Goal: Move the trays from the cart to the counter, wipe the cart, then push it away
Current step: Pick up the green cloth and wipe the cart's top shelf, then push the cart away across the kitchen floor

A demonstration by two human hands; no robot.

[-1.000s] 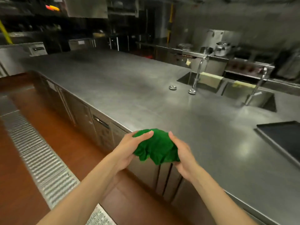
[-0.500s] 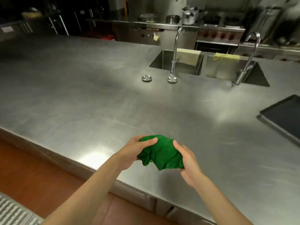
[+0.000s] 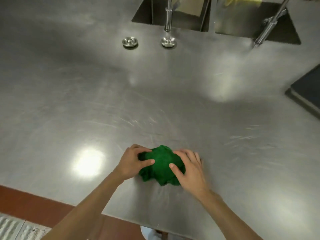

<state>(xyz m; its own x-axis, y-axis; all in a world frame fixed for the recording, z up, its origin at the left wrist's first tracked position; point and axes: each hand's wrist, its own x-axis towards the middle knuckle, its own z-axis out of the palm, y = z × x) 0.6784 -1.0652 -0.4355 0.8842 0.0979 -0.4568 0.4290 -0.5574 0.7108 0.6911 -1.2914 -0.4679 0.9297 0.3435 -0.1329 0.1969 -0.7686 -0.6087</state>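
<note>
Since half second ago, green cloth (image 3: 161,166) lowered onto steel counter (image 3: 86,94), lower centre of frame. Your left hand (image 3: 133,163) and right hand (image 3: 189,168) clasp crumpled, bunched wad from both sides. Dark tray (image 3: 308,90) at right edge.

We have one head-worn view, looking steeply down and forward over the steel worktop (image 3: 86,101), close above it, sinks (image 3: 251,19) at far edge.
</note>
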